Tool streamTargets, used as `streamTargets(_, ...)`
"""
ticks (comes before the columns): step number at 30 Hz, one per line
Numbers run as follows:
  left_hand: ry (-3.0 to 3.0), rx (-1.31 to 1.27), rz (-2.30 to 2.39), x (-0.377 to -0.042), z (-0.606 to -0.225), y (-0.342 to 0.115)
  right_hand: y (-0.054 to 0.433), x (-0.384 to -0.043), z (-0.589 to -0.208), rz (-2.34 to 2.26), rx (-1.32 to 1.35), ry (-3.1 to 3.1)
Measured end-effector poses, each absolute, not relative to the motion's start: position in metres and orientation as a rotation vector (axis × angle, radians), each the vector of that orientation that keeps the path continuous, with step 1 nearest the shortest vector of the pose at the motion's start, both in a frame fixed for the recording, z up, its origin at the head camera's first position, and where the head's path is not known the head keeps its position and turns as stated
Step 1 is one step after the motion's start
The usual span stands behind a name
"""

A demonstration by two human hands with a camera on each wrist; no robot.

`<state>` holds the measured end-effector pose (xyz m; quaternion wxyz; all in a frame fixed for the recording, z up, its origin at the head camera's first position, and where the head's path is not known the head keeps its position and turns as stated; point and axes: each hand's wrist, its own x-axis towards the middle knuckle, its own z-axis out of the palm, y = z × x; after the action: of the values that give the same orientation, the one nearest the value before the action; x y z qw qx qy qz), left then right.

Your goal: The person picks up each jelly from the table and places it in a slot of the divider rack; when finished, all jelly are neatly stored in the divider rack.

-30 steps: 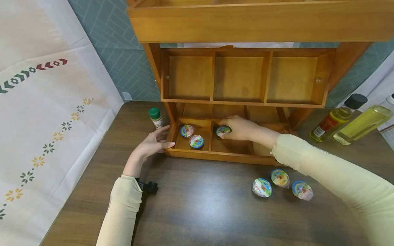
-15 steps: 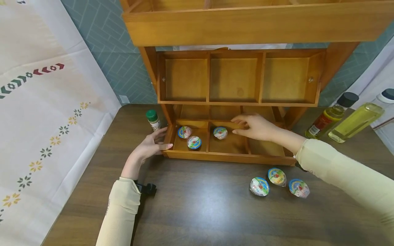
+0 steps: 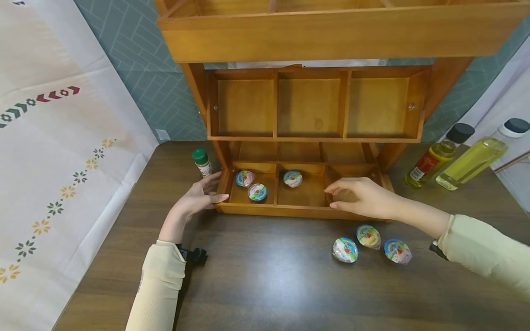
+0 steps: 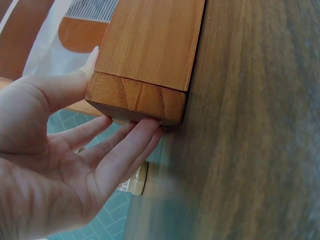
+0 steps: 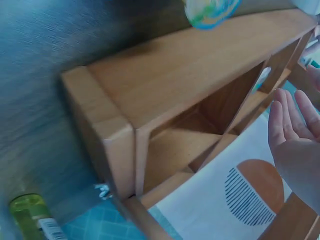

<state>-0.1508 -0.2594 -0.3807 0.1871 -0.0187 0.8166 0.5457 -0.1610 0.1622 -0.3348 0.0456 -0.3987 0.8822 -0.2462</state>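
My left hand [image 3: 194, 197] grips the left end of the bottom tray of a wooden tiered shelf [image 3: 290, 211]; in the left wrist view, the thumb lies over its edge and the fingers press the wooden end [image 4: 130, 97]. Two small foil-lidded cups [image 3: 257, 192] sit in the left compartment. One more foil-lidded cup [image 3: 292, 179] rests alone in the middle compartment. Over the right compartment, my right hand [image 3: 366, 197] holds nothing, its fingers loosely extended. On the table in front lie a white-lidded cup [image 3: 345, 250], a yellowish cup [image 3: 368, 236] and a pinkish cup [image 3: 397, 251].
A green-capped seasoning bottle [image 3: 202, 162] stands just left of the shelf. To the right are a red-labelled oil bottle [image 3: 439, 156] and a clear oil bottle [image 3: 476, 158]. The middle tier [image 3: 312, 139] and top tier [image 3: 323, 39] overhang the bottom tray.
My right hand has let go of the cup in the middle compartment and moved right and toward the front. The left hand keeps its grip on the tray end; the head view has shifted slightly.
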Motion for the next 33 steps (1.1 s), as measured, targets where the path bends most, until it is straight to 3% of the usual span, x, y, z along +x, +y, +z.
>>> streamTargets(9, 2.296, -0.043, 1.54, -0.152, -0.382, -0.259, 0.178, -0.12, -0.342, -0.751, -1.179, 2.653)
streamTargets(18, 2.291, -0.038, 1.544, -0.152, -0.381, -0.259, 0.183, -0.089, -0.358, -0.713, -1.333, 2.613)
streamTargets(33, 2.28, -0.03, 1.555, -0.15, -0.381, -0.259, 0.186, -0.068, -0.378, -0.69, -1.388, 2.678)
